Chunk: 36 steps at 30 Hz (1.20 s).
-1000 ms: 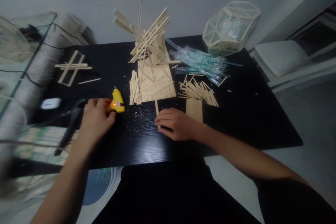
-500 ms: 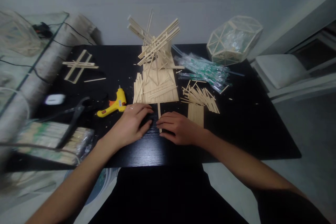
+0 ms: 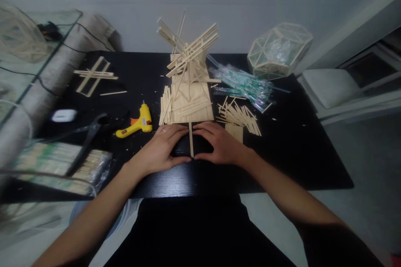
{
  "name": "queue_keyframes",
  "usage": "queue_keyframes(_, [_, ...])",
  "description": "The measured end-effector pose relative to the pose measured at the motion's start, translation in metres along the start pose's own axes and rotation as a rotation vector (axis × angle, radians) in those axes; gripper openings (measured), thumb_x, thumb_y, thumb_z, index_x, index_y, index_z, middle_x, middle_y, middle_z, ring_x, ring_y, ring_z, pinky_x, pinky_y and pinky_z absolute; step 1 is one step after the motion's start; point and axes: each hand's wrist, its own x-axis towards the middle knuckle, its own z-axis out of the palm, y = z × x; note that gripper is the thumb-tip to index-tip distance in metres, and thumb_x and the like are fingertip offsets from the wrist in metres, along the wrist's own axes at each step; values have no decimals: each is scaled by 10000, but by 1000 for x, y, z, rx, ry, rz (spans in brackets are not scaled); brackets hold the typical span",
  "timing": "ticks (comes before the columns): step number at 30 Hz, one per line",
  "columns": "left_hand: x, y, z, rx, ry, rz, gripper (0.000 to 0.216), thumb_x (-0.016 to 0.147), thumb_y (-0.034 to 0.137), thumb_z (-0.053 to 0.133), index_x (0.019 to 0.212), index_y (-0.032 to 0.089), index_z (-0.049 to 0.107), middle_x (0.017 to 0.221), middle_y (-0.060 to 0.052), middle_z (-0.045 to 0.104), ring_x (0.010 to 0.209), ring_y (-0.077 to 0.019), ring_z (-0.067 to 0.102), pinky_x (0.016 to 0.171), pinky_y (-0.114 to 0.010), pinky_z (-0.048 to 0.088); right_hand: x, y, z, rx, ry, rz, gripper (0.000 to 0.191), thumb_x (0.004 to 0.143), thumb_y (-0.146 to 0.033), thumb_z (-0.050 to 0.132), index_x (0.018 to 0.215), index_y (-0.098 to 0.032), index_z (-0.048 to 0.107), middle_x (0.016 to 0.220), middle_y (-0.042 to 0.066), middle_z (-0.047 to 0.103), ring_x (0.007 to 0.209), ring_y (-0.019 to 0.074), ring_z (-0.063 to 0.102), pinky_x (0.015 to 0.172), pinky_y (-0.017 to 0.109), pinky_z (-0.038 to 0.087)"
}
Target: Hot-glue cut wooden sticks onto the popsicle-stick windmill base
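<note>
A short strip of thin wooden sticks (image 3: 191, 142) lies lengthwise on the black table, in front of the windmill-like stick model (image 3: 192, 91). My left hand (image 3: 163, 147) rests at its left side, thumb and fingers spread apart. On the other side, my right hand (image 3: 219, 144) mirrors it, with thumb and fingers also apart. The fingertips of both hands come up to the strip's two long sides near its far and near ends. Neither hand wraps round it. Beside my right hand, a flat panel of sticks (image 3: 234, 132) lies partly under a loose stick pile (image 3: 239, 117).
A yellow glue gun (image 3: 136, 124) and dark pliers (image 3: 90, 135) lie left, near packaged sticks (image 3: 56, 167) and a white case (image 3: 64, 115). A crossed stick frame (image 3: 95, 76) is behind them. Plastic wrappers (image 3: 244, 83) and a geometric stick frame (image 3: 280, 50) are back right.
My right hand has drawn back off the strip to its right side, its thumb and fingers spreading. My left hand has moved right, up to the strip's left side.
</note>
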Motion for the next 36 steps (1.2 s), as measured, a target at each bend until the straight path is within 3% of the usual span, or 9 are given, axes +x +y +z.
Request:
queue_keyframes(4, [0, -1, 3, -5, -16, 1, 779, 900, 574, 758, 1520, 167, 522, 1494, -190, 601, 1382, -395, 555, 1159, -596, 422, 0, 0, 1, -26, -43, 42, 697, 818, -546, 879, 1347, -158, 643, 1427, 189, 654, 1366, 364, 581, 1158, 583, 476])
queue_keyframes(15, [1, -2, 4, -34, -24, 1, 723, 923, 501, 745, 1541, 204, 514, 1553, -167, 567, 1427, -387, 529, 1168, -593, 417, 1, -1, 1, -19, -65, 53, 604, 858, -452, 842, 1354, -175, 639, 1511, 177, 609, 1433, 356, 540, 1206, 576, 425])
queue_keyframes(36, [4, 0, 5, -52, -2, -13, 686, 914, 507, 766, 1498, 216, 555, 1525, -158, 587, 1409, -366, 551, 1170, -576, 430, 2, -1, 4, 10, -76, 80, 568, 861, -413, 828, 1343, -179, 638, 1518, 175, 606, 1451, 352, 530, 1230, 571, 402])
